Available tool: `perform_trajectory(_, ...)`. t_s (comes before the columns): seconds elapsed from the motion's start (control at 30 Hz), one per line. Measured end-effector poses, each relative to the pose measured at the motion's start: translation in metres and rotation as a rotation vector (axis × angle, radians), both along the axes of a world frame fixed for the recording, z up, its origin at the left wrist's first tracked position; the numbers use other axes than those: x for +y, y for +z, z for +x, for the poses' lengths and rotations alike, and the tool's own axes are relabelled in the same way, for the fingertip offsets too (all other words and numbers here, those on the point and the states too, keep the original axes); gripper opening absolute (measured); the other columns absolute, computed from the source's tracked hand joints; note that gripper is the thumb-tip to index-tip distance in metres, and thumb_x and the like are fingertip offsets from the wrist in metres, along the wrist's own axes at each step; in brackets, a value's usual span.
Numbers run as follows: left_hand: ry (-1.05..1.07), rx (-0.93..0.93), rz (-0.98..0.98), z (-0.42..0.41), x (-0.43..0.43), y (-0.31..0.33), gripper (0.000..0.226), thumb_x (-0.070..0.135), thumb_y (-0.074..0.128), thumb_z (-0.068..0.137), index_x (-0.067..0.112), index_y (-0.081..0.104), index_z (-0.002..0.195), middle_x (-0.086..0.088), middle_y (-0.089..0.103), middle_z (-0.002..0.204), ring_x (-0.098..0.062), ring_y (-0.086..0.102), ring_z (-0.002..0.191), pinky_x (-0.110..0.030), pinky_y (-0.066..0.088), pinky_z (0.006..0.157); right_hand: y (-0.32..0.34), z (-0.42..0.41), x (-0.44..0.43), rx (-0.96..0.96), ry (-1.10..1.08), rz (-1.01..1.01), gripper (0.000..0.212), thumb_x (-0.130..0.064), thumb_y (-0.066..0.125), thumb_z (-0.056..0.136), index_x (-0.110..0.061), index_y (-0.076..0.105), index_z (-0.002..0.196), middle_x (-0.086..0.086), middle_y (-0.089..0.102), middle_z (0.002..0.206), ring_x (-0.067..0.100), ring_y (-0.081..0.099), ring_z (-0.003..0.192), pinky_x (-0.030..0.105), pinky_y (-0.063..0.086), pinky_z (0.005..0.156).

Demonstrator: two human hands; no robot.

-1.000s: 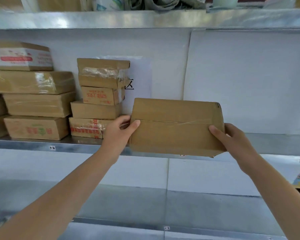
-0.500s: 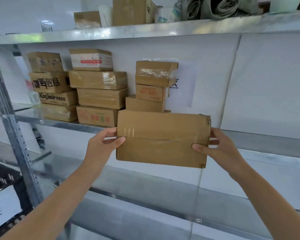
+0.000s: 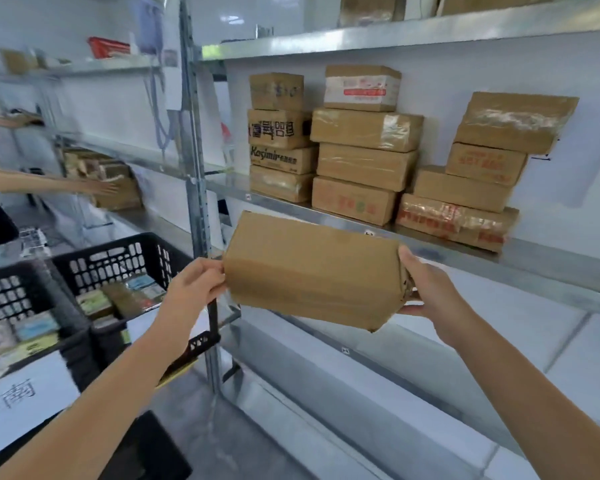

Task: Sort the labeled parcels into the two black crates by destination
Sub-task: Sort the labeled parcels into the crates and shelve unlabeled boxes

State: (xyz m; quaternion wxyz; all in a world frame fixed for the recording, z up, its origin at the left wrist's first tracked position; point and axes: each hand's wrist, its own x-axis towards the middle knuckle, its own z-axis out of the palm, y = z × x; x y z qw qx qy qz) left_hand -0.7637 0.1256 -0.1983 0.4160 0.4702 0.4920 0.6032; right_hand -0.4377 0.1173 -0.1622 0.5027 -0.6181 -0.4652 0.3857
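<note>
You have one brown parcel (image 3: pixel 312 271) off the shelf and in the air in front of you, not yet in either crate, so this one is mid-carry. At your left the nearer black crate (image 3: pixel 4 299) and the second black crate (image 3: pixel 111 261) just beyond it both hold small packets (image 3: pixel 94 303). On the far shelf (image 3: pixel 551 261), several stacks of boxed parcels (image 3: pixel 364 150) wait, so I judge the sorting begun but far from finished. Your left hand (image 3: pixel 191 289) has its fingers (image 3: pixel 208 273) curled round the parcel's left end. Your right hand (image 3: pixel 426 289) clamps the right end, thumb on top and fingers underneath.
</note>
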Motion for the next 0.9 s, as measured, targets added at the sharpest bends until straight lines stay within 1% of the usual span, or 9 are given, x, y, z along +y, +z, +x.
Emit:
perform_trajectory(0.1,0.134,-0.218,-0.116,-0.045,-0.012,-0.001,0.011,0.004,0.053,0.096,0.003,0.063,0.098,-0.011,0.069,0.101,-0.028,0.066,0.103,-0.031,0.056,0.091,-0.016,-0.044,0.007,-0.029,0.136,0.025,0.050,-0.056,0.049,0.095,-0.012,0.061,0.116,0.005,0.067,0.107,0.021,0.067,0.092,0.034,0.057,0.077)
perform_trajectory(0.23,0.211,-0.159,-0.127,-0.096,-0.034,-0.016,0.013,0.028,0.054,0.099,0.024,0.066,0.098,0.002,0.073,0.090,-0.015,0.070,0.091,-0.031,0.053,0.088,-0.034,-0.092,0.012,-0.050,0.355,0.076,0.037,-0.042,0.050,0.099,-0.017,0.059,0.124,0.001,0.065,0.114,0.012,0.067,0.096,0.020,0.056,0.072)
perform_trajectory(0.3,0.228,-0.150,-0.136,-0.112,-0.042,-0.022,0.014,0.034,0.056,0.098,0.026,0.068,0.099,0.004,0.075,0.085,-0.015,0.071,0.088,-0.030,0.054,0.085,-0.041,-0.105,0.016,-0.032,0.424,0.113,0.034,-0.032,0.053,0.099,-0.016,0.057,0.128,0.006,0.063,0.120,0.013,0.067,0.100,0.019,0.057,0.073)
perform_trajectory(0.4,0.290,-0.195,-0.159,-0.140,-0.057,-0.025,0.021,0.039,0.060,0.093,0.021,0.069,0.101,0.001,0.075,0.086,-0.017,0.070,0.093,-0.033,0.054,0.090,-0.051,-0.129,0.025,-0.017,0.544,0.144,0.030,-0.019,0.058,0.098,-0.020,0.057,0.128,0.010,0.059,0.123,0.019,0.067,0.103,0.031,0.058,0.085)
perform_trajectory(0.5,0.322,-0.200,-0.162,-0.156,-0.071,-0.024,0.024,0.042,0.059,0.093,0.022,0.067,0.104,0.000,0.075,0.096,-0.015,0.069,0.094,-0.026,0.053,0.080,-0.059,-0.152,0.033,-0.024,0.654,0.154,0.035,-0.011,0.063,0.094,-0.025,0.055,0.126,0.004,0.058,0.124,0.019,0.069,0.104,0.039,0.057,0.091)
perform_trajectory(0.57,0.349,-0.208,-0.172,-0.165,-0.077,-0.025,0.023,0.040,0.058,0.095,0.022,0.066,0.106,-0.001,0.072,0.099,-0.017,0.067,0.096,-0.027,0.053,0.078,-0.064,-0.168,0.037,0.022,0.706,0.134,0.040,-0.017,0.069,0.088,-0.023,0.054,0.125,0.002,0.057,0.124,0.018,0.068,0.106,0.041,0.058,0.089)
perform_trajectory(0.7,0.353,-0.226,-0.185,-0.179,-0.080,-0.035,0.016,0.030,0.054,0.099,0.019,0.065,0.098,-0.002,0.067,0.100,-0.024,0.061,0.102,-0.040,0.053,0.085,-0.073,-0.199,0.047,0.136,0.715,0.076,0.045,-0.050,0.065,0.078,-0.020,0.054,0.109,0.001,0.059,0.124,0.014,0.063,0.113,0.044,0.057,0.089)
perform_trajectory(0.8,0.365,-0.242,-0.173,-0.184,-0.074,-0.044,0.015,0.031,0.054,0.098,0.018,0.063,0.097,-0.003,0.062,0.101,-0.024,0.057,0.101,-0.045,0.051,0.090,-0.079,-0.219,0.061,0.121,0.661,0.083,0.044,-0.046,0.065,0.080,-0.016,0.051,0.108,0.000,0.060,0.117,0.015,0.063,0.112,0.042,0.058,0.086)
perform_trajectory(0.9,0.374,-0.222,-0.159,-0.189,-0.063,-0.049,0.019,0.035,0.060,0.094,0.017,0.056,0.101,-0.004,0.059,0.106,-0.022,0.058,0.096,-0.038,0.052,0.082,-0.084,-0.236,0.081,0.090,0.665,0.064,0.047,-0.037,0.072,0.080,-0.014,0.049,0.113,0.000,0.060,0.115,0.016,0.064,0.108,0.038,0.059,0.083)
